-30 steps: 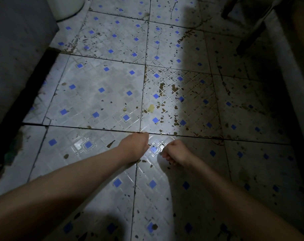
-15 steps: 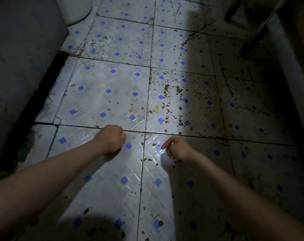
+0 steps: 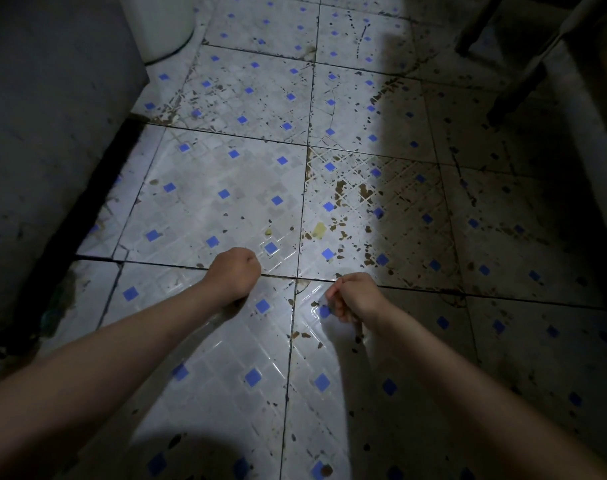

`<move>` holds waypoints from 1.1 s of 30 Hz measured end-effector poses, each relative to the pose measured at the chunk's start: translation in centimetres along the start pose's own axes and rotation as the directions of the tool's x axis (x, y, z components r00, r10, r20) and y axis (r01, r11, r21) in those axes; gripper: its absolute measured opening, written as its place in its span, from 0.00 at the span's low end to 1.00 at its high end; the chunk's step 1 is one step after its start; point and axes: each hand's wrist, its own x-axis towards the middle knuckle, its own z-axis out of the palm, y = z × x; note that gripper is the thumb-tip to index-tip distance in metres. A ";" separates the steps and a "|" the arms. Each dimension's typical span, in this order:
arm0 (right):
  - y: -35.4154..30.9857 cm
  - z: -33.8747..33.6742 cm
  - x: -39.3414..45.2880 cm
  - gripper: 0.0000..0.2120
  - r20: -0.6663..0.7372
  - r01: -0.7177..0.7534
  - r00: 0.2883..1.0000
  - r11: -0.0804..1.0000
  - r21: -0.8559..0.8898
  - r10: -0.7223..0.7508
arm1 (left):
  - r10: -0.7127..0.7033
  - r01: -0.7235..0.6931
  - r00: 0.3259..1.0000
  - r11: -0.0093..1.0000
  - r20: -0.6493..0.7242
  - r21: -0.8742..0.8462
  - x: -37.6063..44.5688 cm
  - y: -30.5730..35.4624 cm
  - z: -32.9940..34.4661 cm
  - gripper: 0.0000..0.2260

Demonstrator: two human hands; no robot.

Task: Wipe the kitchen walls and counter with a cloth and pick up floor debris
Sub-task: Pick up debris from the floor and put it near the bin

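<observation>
Scanning tiled floor [image 3: 226,202]: your left hand [image 3: 233,273], fisted, contents unseen, has drifted left, away from right hand [image 3: 352,296]. Right fingers [image 3: 333,289] stay pinched, maybe on scrap, cannot tell. Yellowish debris [image 3: 319,230] ahead, unpicked; pickup unfinished.

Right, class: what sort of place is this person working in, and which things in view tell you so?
Probably a dim, worn kitchen floor area. The tiled floor with small blue squares is stained and flecked with brown debris; a grey wall or counter side stands left, dark furniture legs right.
</observation>
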 end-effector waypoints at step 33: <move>-6.6 1.8 9.7 0.15 -0.234 0.115 0.918 0.777 -0.619 -0.321 | 0.022 -0.030 0.999 0.951 0.029 0.308 8.3 4.1 -1.3 0.15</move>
